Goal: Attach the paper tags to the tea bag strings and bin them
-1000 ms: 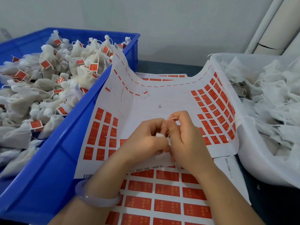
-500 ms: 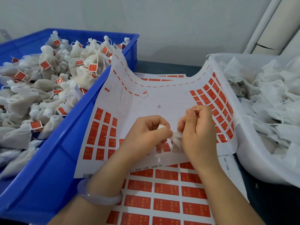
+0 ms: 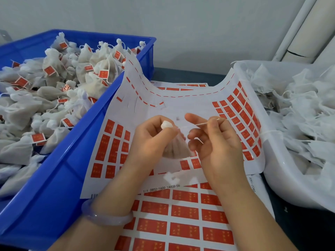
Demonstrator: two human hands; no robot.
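Currently the left hand (image 3: 152, 140) is gripping the neck of one tea bag (image 3: 174, 150) above the tag sheet (image 3: 112, 147), while the right hand (image 3: 219, 142) is pinching its string (image 3: 195, 125), pulled taut rightward. No tag is showing on it yet. Tagged bags (image 3: 59, 98) are filling the blue bin (image 3: 54, 196) at left; an untagged heap (image 3: 304, 109) is waiting in the white tub (image 3: 282, 178) at right. Compared with half a second earlier, the hands are standing farther apart.
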